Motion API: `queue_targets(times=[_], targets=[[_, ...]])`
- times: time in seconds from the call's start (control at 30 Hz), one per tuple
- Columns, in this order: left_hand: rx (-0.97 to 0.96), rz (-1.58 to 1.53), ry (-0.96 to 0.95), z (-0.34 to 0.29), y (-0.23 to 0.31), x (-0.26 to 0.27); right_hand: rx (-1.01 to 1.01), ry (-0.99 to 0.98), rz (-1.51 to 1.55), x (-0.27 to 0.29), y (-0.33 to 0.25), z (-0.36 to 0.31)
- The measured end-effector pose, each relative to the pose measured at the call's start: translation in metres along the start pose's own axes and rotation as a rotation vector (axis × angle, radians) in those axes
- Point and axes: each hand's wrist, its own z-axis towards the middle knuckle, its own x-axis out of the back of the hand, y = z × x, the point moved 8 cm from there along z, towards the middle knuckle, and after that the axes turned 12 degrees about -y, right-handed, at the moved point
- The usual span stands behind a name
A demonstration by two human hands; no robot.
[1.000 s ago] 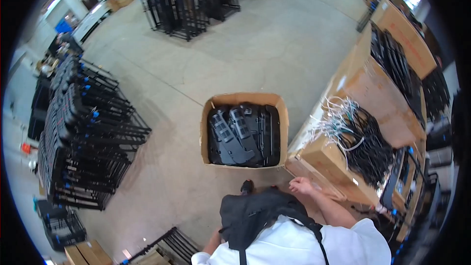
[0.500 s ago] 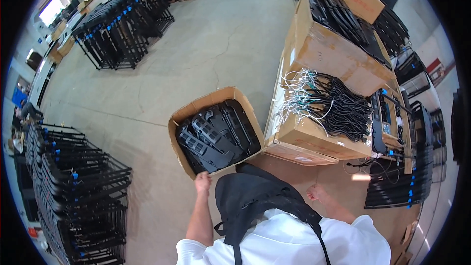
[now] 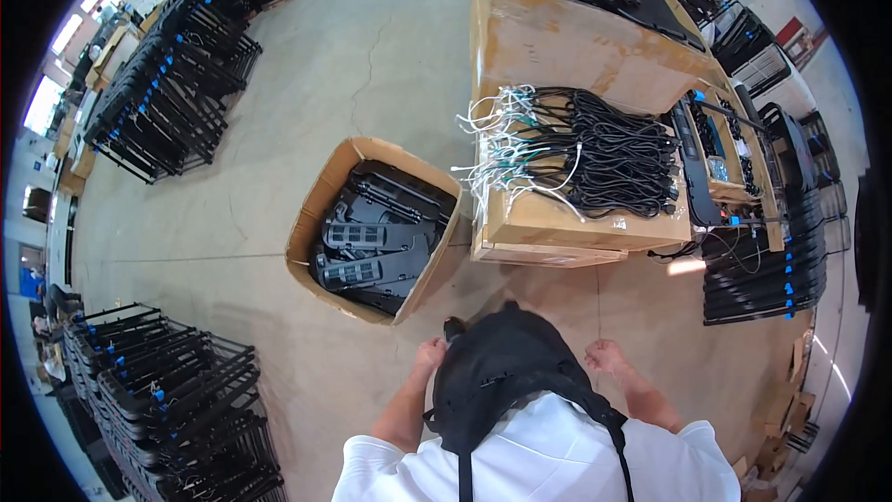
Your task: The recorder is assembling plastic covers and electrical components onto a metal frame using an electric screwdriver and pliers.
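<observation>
My left hand [image 3: 429,354] hangs with curled fingers beside the black chest pack [image 3: 497,367], just below the near corner of an open cardboard box [image 3: 321,202] on the floor that holds several flat black plastic parts [image 3: 376,237]. My right hand [image 3: 606,355] is loosely closed at the pack's right side, holding nothing I can see. In front of it a low cardboard carton [image 3: 557,228] carries bundles of black cables [image 3: 613,158] with white and green wire ends.
Stacks of black frames with blue clips stand at the lower left [image 3: 163,400] and upper left [image 3: 172,84]. A taller carton [image 3: 576,46] with black parts is behind the cable carton. More black frames [image 3: 762,265] lie at right on the concrete floor.
The view has turned right and drawn closer to the box and cartons. My left hand has come off the box's rim and dropped beside the pack; my right hand has come into view.
</observation>
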Motion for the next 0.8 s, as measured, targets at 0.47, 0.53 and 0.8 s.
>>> queue_targets(times=[0.47,0.53,0.8], targets=[[0.002,0.245,0.081,-0.024,0.179,-0.025,0.012,0.023,0.69,0.16,0.156,0.049],[-0.084,0.319,0.026,-0.012,0.223,-0.044,0.003,0.112,0.568,0.175,0.156,0.038],[-0.327,0.221,0.188,-0.057,0.337,-0.031,0.438,-0.247,0.143,0.186,0.15,0.108]])
